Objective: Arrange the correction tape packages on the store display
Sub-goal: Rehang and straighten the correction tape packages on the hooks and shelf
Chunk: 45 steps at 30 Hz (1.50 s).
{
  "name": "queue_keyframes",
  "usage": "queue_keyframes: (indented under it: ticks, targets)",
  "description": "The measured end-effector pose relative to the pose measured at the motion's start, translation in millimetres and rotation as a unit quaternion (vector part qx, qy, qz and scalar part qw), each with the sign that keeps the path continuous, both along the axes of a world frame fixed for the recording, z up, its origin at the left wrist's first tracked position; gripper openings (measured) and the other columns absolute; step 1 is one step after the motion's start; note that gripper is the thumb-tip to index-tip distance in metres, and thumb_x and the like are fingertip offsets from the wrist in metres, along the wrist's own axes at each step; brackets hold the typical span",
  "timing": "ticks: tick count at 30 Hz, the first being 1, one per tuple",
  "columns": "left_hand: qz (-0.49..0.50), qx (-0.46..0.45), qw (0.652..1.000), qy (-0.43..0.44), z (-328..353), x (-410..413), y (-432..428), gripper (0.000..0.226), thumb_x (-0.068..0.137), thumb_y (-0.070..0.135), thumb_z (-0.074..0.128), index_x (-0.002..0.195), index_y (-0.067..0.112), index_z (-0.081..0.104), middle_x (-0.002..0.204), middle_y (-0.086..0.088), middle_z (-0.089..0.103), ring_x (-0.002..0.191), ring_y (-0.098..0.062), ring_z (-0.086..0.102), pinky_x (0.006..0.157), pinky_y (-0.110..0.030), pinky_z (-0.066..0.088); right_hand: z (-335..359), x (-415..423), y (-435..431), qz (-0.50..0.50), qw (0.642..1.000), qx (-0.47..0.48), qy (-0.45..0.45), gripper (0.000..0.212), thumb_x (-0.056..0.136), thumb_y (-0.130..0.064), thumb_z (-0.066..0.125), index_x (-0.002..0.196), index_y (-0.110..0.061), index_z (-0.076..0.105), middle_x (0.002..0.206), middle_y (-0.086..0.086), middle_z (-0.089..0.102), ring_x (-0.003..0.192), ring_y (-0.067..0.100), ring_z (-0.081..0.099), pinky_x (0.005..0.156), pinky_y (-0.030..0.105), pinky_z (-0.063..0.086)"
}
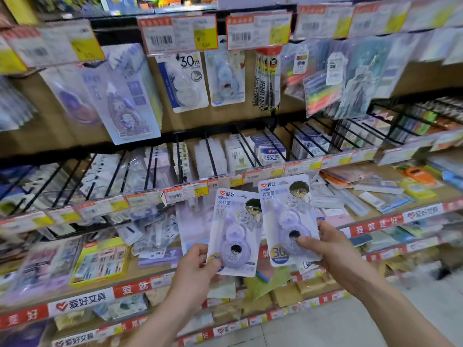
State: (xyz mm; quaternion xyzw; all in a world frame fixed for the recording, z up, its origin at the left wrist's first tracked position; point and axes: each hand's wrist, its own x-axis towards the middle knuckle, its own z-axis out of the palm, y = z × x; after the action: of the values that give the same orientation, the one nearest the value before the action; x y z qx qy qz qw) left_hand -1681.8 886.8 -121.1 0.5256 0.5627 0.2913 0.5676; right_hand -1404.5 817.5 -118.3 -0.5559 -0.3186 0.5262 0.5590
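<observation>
I hold two pale purple correction tape packages in front of the display, each printed with a cartoon figure. My left hand (198,265) pinches the lower left corner of the left package (235,229). My right hand (325,246) grips the right package (288,216), thumb on its front and fingers behind its right edge. Both cards stand upright, side by side, nearly touching. More correction tape packages hang on hooks above, among them a large purple one (125,96), a white and blue one marked 30m (185,81) and a light blue one (226,76).
Black wire dividers (210,154) hold boxed stationery on the middle shelf. Price tags (185,194) line the shelf edges. Yellow-framed packs (100,261) lie lower left, loose items (375,194) on the right shelf. Grey floor (375,319) shows at lower right.
</observation>
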Motion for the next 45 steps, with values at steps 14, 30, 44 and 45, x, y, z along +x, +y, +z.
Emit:
queue_keyframes:
  ticks: [14, 30, 44, 45]
  targets:
    - [0.107, 0.051, 0.989, -0.087, 38.7, -21.3, 27.8, 0.015, 0.094, 0.002, 0.062, 0.106, 0.011, 0.058, 0.099, -0.010, 0.073, 0.084, -0.022, 0.070, 0.070, -0.035, 0.057, 78.9, -31.4, 69.0, 0.002, 0.990, 0.143, 0.007, 0.048, 0.075, -0.017, 0.074, 0.120, -0.010, 0.062, 0.109, 0.011, 0.078, 0.087, 0.026, 0.076, 0.065, 0.035, 0.057]
    - [0.148, 0.071, 0.977, -0.134, 39.8, -21.6, 60.7, 0.011, 0.095, 0.004, 0.063, 0.102, 0.011, 0.059, 0.093, -0.007, 0.073, 0.080, -0.018, 0.067, 0.067, -0.032, 0.055, 152.6, -37.5, 123.4, 0.010, 0.963, 0.266, -0.033, 0.043, 0.078, -0.021, 0.072, 0.118, -0.014, 0.058, 0.098, -0.001, 0.078, 0.081, 0.018, 0.076, 0.070, 0.039, 0.061]
    - [0.133, 0.088, 0.975, -0.155, 34.6, -20.8, 70.1, 0.013, 0.095, 0.001, 0.060, 0.102, 0.012, 0.059, 0.094, -0.005, 0.074, 0.080, -0.016, 0.068, 0.065, -0.029, 0.056, 146.2, -40.6, 134.2, -0.017, 0.963, 0.267, -0.032, 0.023, 0.091, -0.018, 0.066, 0.114, -0.014, 0.063, 0.094, 0.000, 0.078, 0.084, 0.022, 0.074, 0.074, 0.041, 0.057]
    - [0.132, 0.091, 0.975, -0.157, 34.1, -19.7, 70.4, 0.013, 0.095, 0.001, 0.060, 0.101, 0.012, 0.059, 0.093, -0.004, 0.074, 0.079, -0.015, 0.069, 0.065, -0.030, 0.056, 147.4, -40.5, 135.0, -0.019, 0.963, 0.268, -0.030, 0.022, 0.092, -0.018, 0.066, 0.113, -0.015, 0.064, 0.094, -0.001, 0.078, 0.085, 0.023, 0.075, 0.070, 0.039, 0.058]
